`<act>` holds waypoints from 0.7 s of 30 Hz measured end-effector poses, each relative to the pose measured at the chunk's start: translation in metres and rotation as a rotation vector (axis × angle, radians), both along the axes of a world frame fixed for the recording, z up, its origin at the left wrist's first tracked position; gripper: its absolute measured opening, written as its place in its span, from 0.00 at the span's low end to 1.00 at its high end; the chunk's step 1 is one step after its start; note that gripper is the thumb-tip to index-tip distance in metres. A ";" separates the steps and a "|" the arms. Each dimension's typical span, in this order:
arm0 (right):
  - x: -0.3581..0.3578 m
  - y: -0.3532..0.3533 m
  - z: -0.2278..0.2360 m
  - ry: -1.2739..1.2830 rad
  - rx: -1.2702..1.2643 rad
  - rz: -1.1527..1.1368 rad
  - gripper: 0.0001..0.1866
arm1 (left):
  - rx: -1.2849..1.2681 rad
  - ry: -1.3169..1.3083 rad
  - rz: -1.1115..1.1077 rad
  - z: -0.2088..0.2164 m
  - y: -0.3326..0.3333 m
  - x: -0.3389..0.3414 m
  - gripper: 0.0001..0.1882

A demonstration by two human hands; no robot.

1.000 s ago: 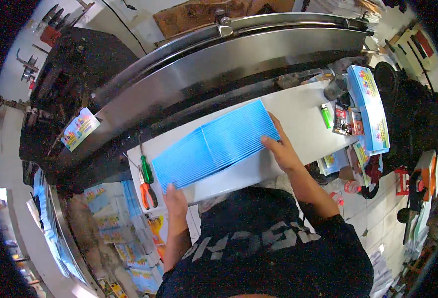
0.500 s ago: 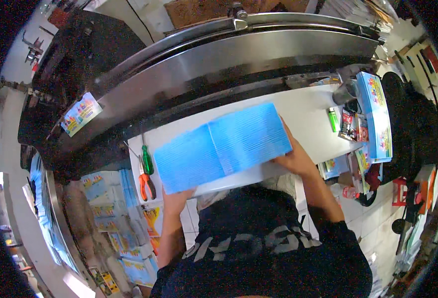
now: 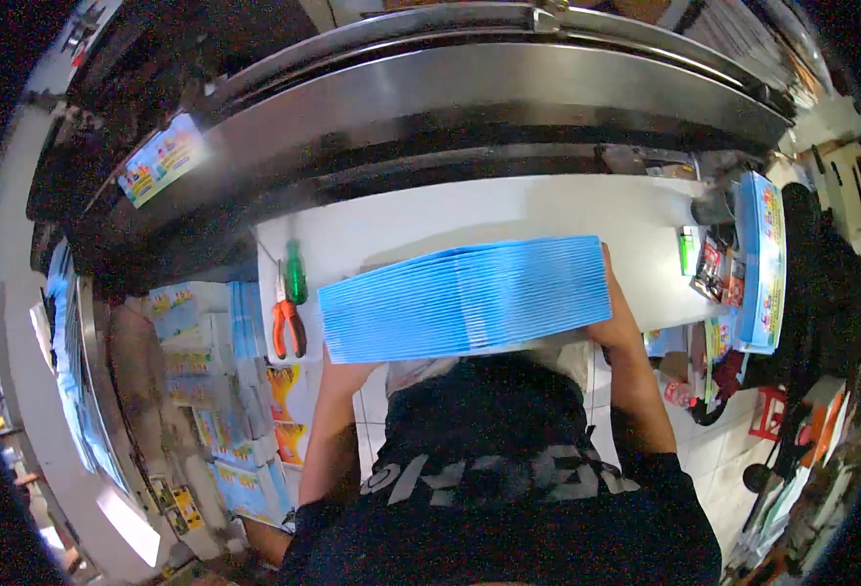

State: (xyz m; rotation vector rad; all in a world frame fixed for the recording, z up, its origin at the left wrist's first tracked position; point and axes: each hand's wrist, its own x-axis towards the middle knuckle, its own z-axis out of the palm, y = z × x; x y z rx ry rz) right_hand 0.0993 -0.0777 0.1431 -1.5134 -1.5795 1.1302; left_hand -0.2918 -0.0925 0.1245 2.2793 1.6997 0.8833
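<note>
Between my two hands is a thick stack of blue printed sheets (image 3: pixel 464 301), its many edges showing as fine stepped lines. My left hand (image 3: pixel 346 375) grips the stack's left end from below, its fingers mostly hidden by the paper. On the opposite end, my right hand (image 3: pixel 616 320) is closed around the corner, with the fingers partly out of sight behind the sheets. The stack is held over the front part of a white table (image 3: pixel 489 205).
Orange-handled pliers (image 3: pixel 289 330) and a green-handled screwdriver (image 3: pixel 295 275) lie at the table's left. A green lighter (image 3: pixel 686 250), small packs and a pile of printed cards (image 3: pixel 762 264) are at the right. A long metal machine bar (image 3: pixel 450 93) runs behind, bearing a printed card (image 3: pixel 162 161).
The stack has turned more level and tipped, so its stepped edges show more clearly. Both hands still hold its ends. The whole view has shifted somewhat.
</note>
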 end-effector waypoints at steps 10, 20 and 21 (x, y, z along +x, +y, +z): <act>-0.007 -0.004 -0.014 0.155 -0.147 -0.194 0.29 | -0.370 -0.467 0.076 0.002 0.002 0.009 0.25; -0.001 -0.002 -0.019 0.026 -0.041 -0.094 0.28 | -0.383 -0.309 0.067 -0.014 -0.003 -0.001 0.25; -0.002 -0.002 -0.017 0.111 -0.121 -0.140 0.28 | -0.384 -0.306 0.066 -0.012 -0.004 -0.002 0.25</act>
